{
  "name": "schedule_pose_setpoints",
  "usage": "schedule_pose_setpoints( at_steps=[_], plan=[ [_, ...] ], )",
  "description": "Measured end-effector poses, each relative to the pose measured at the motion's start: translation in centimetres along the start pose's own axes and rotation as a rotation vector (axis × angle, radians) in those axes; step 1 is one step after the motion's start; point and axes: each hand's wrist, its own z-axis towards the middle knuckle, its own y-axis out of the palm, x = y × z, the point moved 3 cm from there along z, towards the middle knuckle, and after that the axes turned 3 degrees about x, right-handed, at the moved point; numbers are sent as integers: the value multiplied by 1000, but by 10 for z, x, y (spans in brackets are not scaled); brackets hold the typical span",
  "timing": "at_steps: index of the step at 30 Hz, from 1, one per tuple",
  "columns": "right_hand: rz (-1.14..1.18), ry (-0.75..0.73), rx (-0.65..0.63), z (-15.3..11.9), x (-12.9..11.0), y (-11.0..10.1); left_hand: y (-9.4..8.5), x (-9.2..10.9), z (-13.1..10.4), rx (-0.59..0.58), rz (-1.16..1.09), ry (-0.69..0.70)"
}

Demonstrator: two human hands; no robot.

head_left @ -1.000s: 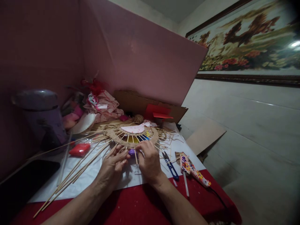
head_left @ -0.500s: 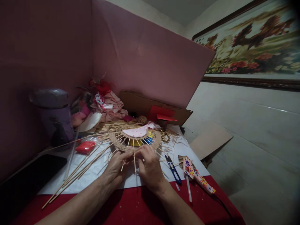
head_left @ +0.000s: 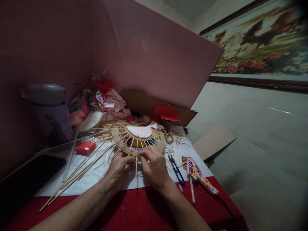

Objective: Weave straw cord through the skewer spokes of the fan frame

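In front of me is a half-round woven piece (head_left: 124, 146), a band of twine across thin sticks that fan out from a pink spotted fabric half-disc (head_left: 140, 131). My left hand (head_left: 120, 165) grips the near edge of the twine band, thumb on top and fingers beneath. Just to its right, my right hand (head_left: 153, 162) pinches the same edge with thumb and forefinger. One stick end (head_left: 136, 168) juts toward me between the two hands. The twine under my right fingertips is hidden.
Blue thread snips (head_left: 177, 171) and a flowered glue gun (head_left: 201, 176) lie to the right. Loose sticks (head_left: 79, 173), a red packet (head_left: 85, 147) and a dark phone-like slab (head_left: 36, 173) are on the left. Behind stand a purple tumbler (head_left: 51, 118), crumpled pink fabric (head_left: 114, 107) and cardboard (head_left: 137, 99).
The view has shifted slightly. The woven band has tilted a little, and my left thumb now lies flatter along its near edge. Both hands stay on the piece.
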Motion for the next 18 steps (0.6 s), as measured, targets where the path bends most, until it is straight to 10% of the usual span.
schedule_pose_setpoints(
  at_steps=[18],
  plan=[
    [-163, -102, -66, 0, -3, 0, 2, 0, -1, 7, 33, 10]
  ],
)
